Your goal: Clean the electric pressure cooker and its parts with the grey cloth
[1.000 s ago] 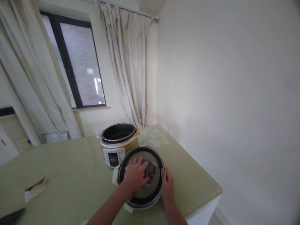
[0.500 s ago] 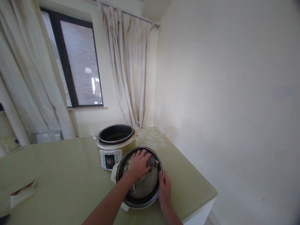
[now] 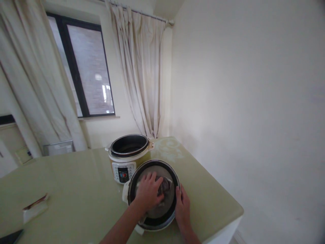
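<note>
The round lid of an electric pressure cooker lies underside up near the table's right side, its metal inner face showing and a dark ring around it. My left hand is pressed onto a crumpled grey cloth on that inner face, fingers bent over it and partly covering it. At the lid's right edge, my right hand grips the rim, thumb on top. Just behind the lid stands the cooker body, uncovered, with a dark inner pot and a front control panel.
The pale green table extends to the left, where a small white and brown packet lies. A dark flat object shows at the lower left corner. A bare wall rises along the right; a window and curtains are behind.
My left hand and the cloth have shifted slightly across the lid's inner face, and the cloth looks more bunched. The whole view has shifted a little; my right hand keeps its grip.
</note>
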Demonstrator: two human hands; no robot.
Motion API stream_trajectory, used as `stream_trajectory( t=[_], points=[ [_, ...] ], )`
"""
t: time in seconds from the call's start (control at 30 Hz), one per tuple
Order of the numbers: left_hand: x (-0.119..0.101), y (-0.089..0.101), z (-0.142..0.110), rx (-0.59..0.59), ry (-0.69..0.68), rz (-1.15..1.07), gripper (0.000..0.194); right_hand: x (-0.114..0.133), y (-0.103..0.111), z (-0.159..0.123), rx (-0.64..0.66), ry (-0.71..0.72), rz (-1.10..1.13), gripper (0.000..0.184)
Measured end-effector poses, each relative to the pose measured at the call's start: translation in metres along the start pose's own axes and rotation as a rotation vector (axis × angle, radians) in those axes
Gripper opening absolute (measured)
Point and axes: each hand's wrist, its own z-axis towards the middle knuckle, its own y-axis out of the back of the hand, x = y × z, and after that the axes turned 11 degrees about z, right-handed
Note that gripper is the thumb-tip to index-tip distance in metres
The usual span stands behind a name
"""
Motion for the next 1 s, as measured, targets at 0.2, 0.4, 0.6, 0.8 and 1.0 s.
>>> stream_trajectory(
  t=[0.2,0.4,0.6,0.8,1.0],
  points=[
    [-0.031,-0.013,0.006,0.024,-0.197,-0.044,0.054,-0.007,0.003,0.005,-0.033,0.000,-0.026,0.080],
    [-0.016,0.000,0.045,-0.094,-0.054,-0.015,0.049,-0.008,0.005,0.011,-0.007,0.022,0.012,0.079],
    [0.013,-0.001,0.036,-0.189,0.193,0.002,0.048,-0.008,0.004,0.008,-0.029,-0.008,0.009,0.078],
    [0.013,-0.021,-0.011,-0.073,0.081,-0.049,0.051,-0.005,0.002,0.004,-0.011,-0.010,0.014,0.075],
    [-0.020,-0.024,-0.013,0.008,-0.139,-0.070,0.054,-0.004,0.001,0.005,-0.026,-0.010,-0.055,0.077]
  ],
)
